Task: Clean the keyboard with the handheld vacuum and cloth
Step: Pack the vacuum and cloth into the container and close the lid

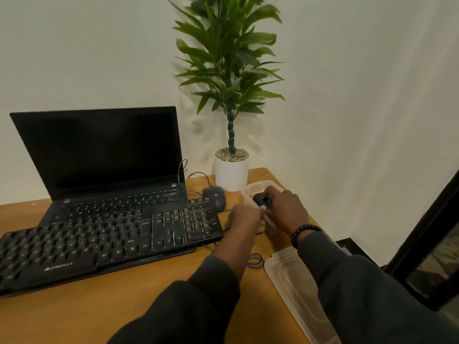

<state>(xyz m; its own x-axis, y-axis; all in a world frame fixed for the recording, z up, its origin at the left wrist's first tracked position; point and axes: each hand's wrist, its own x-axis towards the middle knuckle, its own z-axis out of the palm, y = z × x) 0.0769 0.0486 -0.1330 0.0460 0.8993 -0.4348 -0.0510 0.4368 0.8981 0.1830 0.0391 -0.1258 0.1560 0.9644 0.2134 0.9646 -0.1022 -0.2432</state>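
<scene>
Both hands in clear plastic box (250, 188) at tabletop (149, 306) right edge, right hand (288, 211) curled on small black handheld vacuum (262, 201), left hand (244, 218) grip unclear, black full-size keyboard (104, 240) lying lengthwise just left.

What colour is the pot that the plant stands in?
White. The plant pot shows plainly in the head view, at the table's far corner.

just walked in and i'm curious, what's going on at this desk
A person is reaching with both hands into a clear plastic container at the right end of the desk. The right hand is on a dark object inside it; the left hand is at the container's near side. Its lid lies nearer the person. The black keyboard, propped against an open laptop, is untouched.
</scene>
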